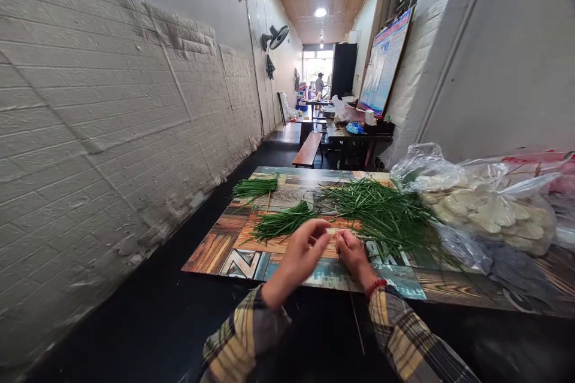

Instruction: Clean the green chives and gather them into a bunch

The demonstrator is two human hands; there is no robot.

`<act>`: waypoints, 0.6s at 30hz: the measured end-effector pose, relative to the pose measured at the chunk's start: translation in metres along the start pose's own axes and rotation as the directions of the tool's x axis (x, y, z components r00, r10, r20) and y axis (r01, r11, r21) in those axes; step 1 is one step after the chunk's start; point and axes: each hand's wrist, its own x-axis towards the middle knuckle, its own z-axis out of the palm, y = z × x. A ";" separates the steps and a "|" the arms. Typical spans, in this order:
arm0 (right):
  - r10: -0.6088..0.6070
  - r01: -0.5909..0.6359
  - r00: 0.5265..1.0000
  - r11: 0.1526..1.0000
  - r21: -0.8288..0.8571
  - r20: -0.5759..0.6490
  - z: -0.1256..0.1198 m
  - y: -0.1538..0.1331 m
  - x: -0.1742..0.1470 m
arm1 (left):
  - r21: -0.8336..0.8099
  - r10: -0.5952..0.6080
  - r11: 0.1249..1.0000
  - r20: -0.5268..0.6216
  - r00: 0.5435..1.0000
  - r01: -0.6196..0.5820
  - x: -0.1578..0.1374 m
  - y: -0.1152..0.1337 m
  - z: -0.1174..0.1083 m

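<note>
My left hand (303, 254) is raised over the table's near edge, thumb and curved fingers apart, with nothing visible in it. Beside it, my right hand (353, 251) is closed around a thin skewer (357, 320), whose long end slants down past the table edge. What lies at its fingertips is too small to make out. A bunch of cut chives (285, 219) lies just beyond my left hand. Farther left, a neat row of chives (256, 187) has a stick showing from it. Past my right hand spreads a loose heap of chives (381, 209).
The patterned tabletop (215, 251) carries a clear plastic bag of pale, flat slices (494, 215) at right, with a grey plastic bag (516, 284) in front. Beyond stand a wooden bench (308, 149) and more tables. A brick wall (135, 102) runs along the left; a person (319, 85) stands far off.
</note>
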 end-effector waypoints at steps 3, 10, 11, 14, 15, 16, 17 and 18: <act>0.014 -0.014 1.000 1.000 -0.001 0.014 0.001 0.001 0.002 | 0.513 0.064 0.858 -0.059 0.996 -0.024 0.030 -0.061 -0.011; 0.111 -0.123 0.990 0.981 0.152 0.082 0.005 0.002 0.001 | 0.894 -0.039 0.445 -0.039 0.998 0.052 0.052 -0.147 -0.030; 0.129 -0.144 0.987 0.974 0.174 0.092 0.004 0.002 0.002 | 0.898 -0.058 0.436 -0.045 0.997 0.066 0.053 -0.153 -0.030; 0.201 -0.225 0.973 0.937 0.266 0.117 0.001 -0.001 0.014 | 0.900 -0.070 0.426 -0.068 0.995 0.091 0.052 -0.162 -0.029; 0.207 -0.232 0.972 0.929 0.289 0.115 0.000 -0.004 0.021 | 0.902 -0.060 0.423 -0.069 0.996 0.087 0.051 -0.164 -0.028; 0.197 -0.222 0.974 0.927 0.302 0.109 0.000 -0.008 0.030 | 0.904 -0.046 0.419 -0.065 0.997 0.079 0.050 -0.164 -0.027; 0.176 -0.198 0.980 0.933 0.302 0.098 0.001 -0.011 0.041 | 0.907 -0.036 0.416 -0.059 0.998 0.069 0.050 -0.164 -0.027; 0.150 -0.172 0.984 0.941 0.292 0.095 0.004 -0.015 0.052 | 0.908 -0.029 0.414 -0.051 0.998 0.058 0.049 -0.164 -0.027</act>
